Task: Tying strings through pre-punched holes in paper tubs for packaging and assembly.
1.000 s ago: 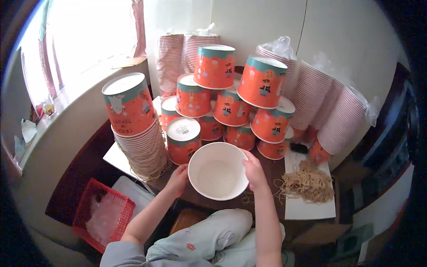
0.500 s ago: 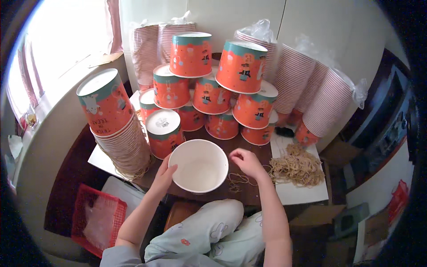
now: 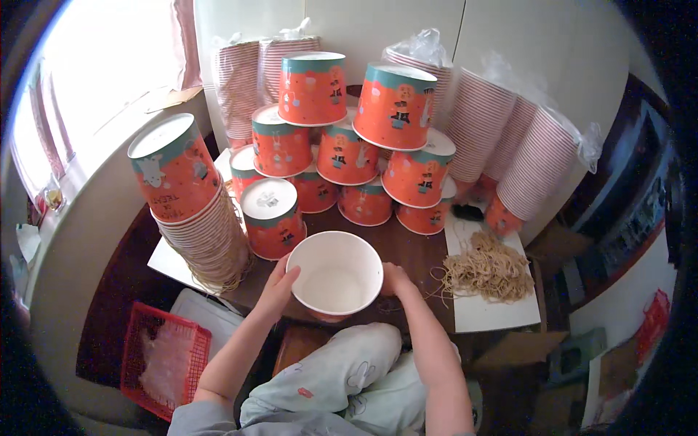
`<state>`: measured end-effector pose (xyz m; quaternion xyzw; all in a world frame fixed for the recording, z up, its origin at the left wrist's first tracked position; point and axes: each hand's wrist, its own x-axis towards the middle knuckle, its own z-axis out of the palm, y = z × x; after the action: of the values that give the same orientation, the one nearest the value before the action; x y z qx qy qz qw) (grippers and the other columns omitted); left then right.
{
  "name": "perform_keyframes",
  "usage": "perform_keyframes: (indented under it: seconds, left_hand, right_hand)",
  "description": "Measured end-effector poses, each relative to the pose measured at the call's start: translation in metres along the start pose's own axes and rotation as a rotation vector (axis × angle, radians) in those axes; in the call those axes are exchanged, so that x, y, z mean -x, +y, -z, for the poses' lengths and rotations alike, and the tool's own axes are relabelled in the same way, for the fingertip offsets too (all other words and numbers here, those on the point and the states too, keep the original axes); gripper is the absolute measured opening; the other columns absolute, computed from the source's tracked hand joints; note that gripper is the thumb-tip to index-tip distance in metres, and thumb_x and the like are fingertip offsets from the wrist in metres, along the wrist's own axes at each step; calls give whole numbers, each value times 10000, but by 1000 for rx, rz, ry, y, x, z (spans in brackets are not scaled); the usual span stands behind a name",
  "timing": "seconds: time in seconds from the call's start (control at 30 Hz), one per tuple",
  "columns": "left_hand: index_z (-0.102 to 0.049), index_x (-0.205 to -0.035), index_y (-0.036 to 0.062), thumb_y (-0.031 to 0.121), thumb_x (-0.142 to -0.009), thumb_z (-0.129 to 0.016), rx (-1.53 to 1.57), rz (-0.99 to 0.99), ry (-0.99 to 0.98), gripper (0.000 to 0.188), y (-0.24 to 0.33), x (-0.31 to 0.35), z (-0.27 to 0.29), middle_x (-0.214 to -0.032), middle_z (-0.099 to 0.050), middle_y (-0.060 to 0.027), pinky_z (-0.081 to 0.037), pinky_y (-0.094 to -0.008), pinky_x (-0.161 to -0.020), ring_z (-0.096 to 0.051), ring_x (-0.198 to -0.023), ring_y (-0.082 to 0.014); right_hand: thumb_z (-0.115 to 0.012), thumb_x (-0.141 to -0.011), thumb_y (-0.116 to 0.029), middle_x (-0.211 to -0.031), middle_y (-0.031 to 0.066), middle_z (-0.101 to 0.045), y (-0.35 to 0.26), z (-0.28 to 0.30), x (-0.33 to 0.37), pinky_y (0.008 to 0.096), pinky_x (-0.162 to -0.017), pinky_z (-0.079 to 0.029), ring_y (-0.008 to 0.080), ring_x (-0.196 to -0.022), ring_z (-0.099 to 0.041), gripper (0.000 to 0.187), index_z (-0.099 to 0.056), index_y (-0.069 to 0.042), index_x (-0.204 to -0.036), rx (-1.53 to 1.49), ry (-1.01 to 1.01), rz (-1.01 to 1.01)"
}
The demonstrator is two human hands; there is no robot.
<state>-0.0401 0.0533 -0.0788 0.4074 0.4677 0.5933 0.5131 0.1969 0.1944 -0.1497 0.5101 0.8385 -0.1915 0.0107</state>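
Observation:
A paper bucket (image 3: 338, 275), white inside, is tilted with its mouth toward me above the table's front edge. My left hand (image 3: 278, 285) grips its left side, thumb at the rim and fingers beneath. Against the right side of the same bucket is my right hand (image 3: 394, 279), its fingers curled and partly behind the wall; what they pinch is hidden. Some loose cord lies on the table just beyond my right wrist. Right of that, a tangled pile of tan cords (image 3: 488, 270) rests on a white sheet (image 3: 494, 317).
Orange buckets with teal bands (image 3: 313, 91) stand upside down in a stacked pyramid behind. A leaning nested stack (image 3: 203, 243) is at left. Tall bagged bucket stacks (image 3: 480, 123) line the wall. A red plastic basket (image 3: 198, 349) sits low at left.
The bucket has shifted slightly right. My right hand has moved from beside the rim down against the bucket's right side, and the loose cord there is now mostly hidden.

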Motion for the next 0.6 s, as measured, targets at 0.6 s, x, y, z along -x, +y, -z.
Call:
perform_keyframes:
  seconds: [0.6]
  left_hand:
    - [-562,-966,-17,213,-817,-567,-535,-425,-137,274,54,-16,-40,-806,-590,-40,-433,-228,-586,-541,-694,-102]
  right_hand:
    - [-605,-763,-116,-755,77,-568,-103,113,77,295,-656,-438,180,-705,-551,108,-544,-41,-810,-751,486,442]
